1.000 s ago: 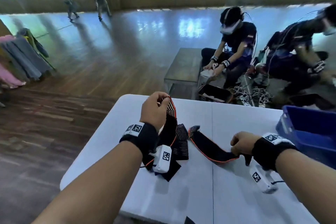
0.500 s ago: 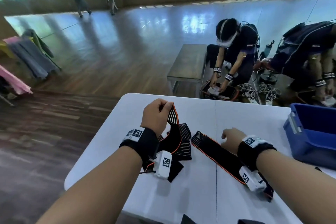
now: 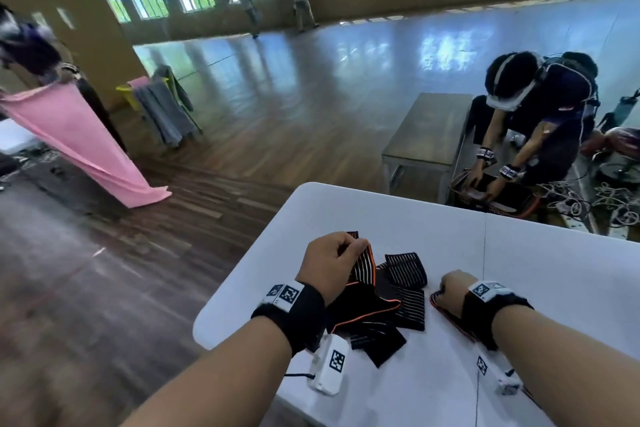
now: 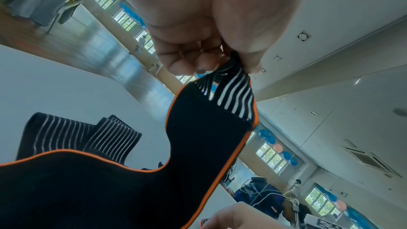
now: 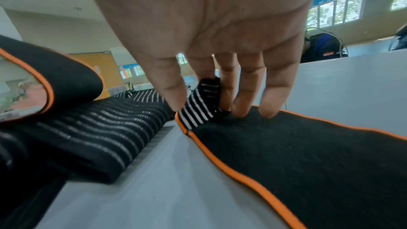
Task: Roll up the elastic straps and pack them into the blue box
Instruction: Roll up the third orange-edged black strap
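A person's two forearms reach over a white folding table (image 3: 540,253). On the left, the left hand (image 3: 330,262) pinches the white-striped end of a black elastic strap with orange edging (image 3: 363,314) between thumb and curled fingers, lifting that end off the table; the left wrist view shows the pinch closely (image 4: 229,91). The strap's lower part lies among a loose heap of black striped straps (image 3: 407,291) near the table's left edge, and where one strap ends and another begins is hard to make out. To the right, the right hand (image 3: 453,291) pinches the striped tip of a second black, orange-edged strap (image 5: 308,159), thumb and forefinger around it, the other fingertips (image 5: 267,111) pressing the strap flat on the table. This strap runs under the right wrist, mostly hidden in the head view. The tabletop beyond the hands lies bare.
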